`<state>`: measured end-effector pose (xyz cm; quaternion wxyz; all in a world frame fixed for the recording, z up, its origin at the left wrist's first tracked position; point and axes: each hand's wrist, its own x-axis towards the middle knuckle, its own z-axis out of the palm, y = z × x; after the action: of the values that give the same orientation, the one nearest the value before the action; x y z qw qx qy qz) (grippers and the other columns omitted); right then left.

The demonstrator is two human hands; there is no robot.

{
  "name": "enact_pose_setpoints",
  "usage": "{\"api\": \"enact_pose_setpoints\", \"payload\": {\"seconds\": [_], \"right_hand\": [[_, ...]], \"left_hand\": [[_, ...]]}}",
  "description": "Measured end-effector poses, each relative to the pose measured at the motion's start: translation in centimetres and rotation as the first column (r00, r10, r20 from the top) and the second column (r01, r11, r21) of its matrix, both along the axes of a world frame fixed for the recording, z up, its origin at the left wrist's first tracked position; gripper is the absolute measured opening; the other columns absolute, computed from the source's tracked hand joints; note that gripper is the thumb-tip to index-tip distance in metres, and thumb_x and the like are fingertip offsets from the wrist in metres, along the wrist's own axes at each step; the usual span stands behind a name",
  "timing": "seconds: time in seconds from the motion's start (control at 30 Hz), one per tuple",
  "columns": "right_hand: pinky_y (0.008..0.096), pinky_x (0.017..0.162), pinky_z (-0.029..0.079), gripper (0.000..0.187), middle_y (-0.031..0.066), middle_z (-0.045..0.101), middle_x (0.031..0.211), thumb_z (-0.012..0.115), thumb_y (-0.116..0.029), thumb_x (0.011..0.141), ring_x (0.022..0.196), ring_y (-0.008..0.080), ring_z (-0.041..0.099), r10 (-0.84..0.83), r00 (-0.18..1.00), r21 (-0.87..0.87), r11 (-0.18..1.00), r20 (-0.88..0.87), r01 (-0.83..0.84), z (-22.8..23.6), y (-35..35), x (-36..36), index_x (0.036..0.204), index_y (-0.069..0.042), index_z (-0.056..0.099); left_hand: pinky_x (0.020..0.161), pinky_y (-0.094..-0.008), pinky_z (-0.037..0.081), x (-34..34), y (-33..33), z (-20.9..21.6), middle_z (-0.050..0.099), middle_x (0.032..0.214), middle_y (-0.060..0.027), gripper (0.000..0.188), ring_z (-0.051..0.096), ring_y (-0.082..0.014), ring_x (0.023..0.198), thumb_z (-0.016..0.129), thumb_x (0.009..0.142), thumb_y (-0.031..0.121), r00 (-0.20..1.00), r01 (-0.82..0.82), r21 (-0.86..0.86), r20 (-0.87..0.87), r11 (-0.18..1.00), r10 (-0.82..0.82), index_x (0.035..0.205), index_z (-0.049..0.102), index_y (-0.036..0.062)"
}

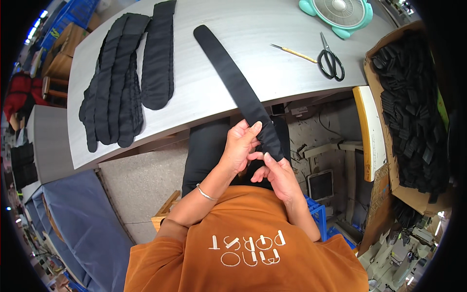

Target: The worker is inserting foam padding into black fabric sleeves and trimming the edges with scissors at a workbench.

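Note:
A long black fabric strip [233, 75] with a rounded far end runs from the white table down toward my lap. My left hand [239, 146] pinches it near its lower part, thumb on top. Close to its near end, my right hand [278, 176] grips the strip between thumb and fingers, with other fingers curled beneath. Cloth between the two hands looks slightly puckered. On the table's left lie a stack of similar black strips [114, 82] and, beside it, a smaller pile of strips [158, 58].
Black-handled scissors [331, 64] and a thin pointed tool with a yellowish handle [299, 54] lie on the table [204, 92]. A mint-green fan [339, 14] stands at the far right. Right of the table, a cardboard box [370, 58] holds many small black pieces.

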<state>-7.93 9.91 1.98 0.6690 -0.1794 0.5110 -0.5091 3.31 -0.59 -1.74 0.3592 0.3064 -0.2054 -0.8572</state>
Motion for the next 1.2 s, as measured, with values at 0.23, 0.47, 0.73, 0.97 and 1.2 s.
{"api": "enact_pose_setpoints", "payload": {"seconds": [0.23,0.47,0.73,0.97,1.2], "right_hand": [[0.0270,0.063,0.051,0.035,0.0145,0.072,0.099,0.052,-0.029,0.104,0.070,0.0184,0.069,-0.013,0.999,-0.010,1.000,0.042,0.013,-1.0,0.0,-0.5,0.119,0.003,0.059],[0.0275,0.063,0.053,0.033,0.0132,0.072,0.099,0.053,-0.025,0.103,0.067,0.0160,0.067,-0.028,0.977,-0.069,0.998,-0.212,0.014,-0.9,0.9,0.0,0.125,-0.001,0.057],[0.0258,0.065,0.051,0.031,0.0126,0.071,0.109,0.054,-0.023,0.103,0.078,0.0122,0.066,-0.027,0.954,0.012,1.000,0.300,0.024,-0.8,1.3,-0.8,0.121,0.001,0.062],[0.0250,0.067,0.050,0.033,0.0136,0.071,0.115,0.058,-0.025,0.101,0.076,0.0128,0.066,-0.146,0.989,-0.013,0.989,0.015,0.146,-1.1,0.9,0.0,0.122,0.001,0.062],[0.0248,0.067,0.050,0.039,0.0158,0.069,0.118,0.058,-0.026,0.101,0.077,0.0147,0.067,-0.187,0.982,0.015,0.982,0.005,0.187,-1.6,2.6,-0.4,0.130,-0.001,0.056]], "left_hand": [[0.087,-0.0331,0.057,0.0,0.3,-0.2,0.066,0.120,-0.0136,0.031,0.068,-0.0200,0.101,0.060,0.100,0.025,0.999,0.039,-0.023,0.021,0.999,-0.038,0.120,0.059,0.0015],[0.098,-0.0382,0.053,0.5,-0.3,0.8,0.066,0.123,-0.0177,0.040,0.067,-0.0228,0.109,0.054,0.103,0.033,0.999,0.006,-0.037,-0.039,0.999,-0.008,0.122,0.060,-0.0014],[0.085,-0.0354,0.057,0.2,-0.4,0.2,0.068,0.116,-0.0153,0.036,0.068,-0.0195,0.099,0.056,0.102,0.034,0.997,0.046,0.020,-0.067,0.999,-0.044,0.116,0.062,0.0013],[0.071,-0.0278,0.055,0.2,0.8,-1.7,0.070,0.104,-0.0112,0.023,0.066,-0.0142,0.083,0.061,0.100,0.023,0.994,0.105,0.012,0.011,0.994,-0.105,0.103,0.064,0.0009],[0.088,-0.0323,0.055,1.2,-2.0,-0.2,0.071,0.109,-0.0114,0.026,0.070,-0.0170,0.096,0.064,0.098,0.023,0.997,-0.037,-0.097,0.064,0.995,0.043,0.112,0.066,0.0003]]}}
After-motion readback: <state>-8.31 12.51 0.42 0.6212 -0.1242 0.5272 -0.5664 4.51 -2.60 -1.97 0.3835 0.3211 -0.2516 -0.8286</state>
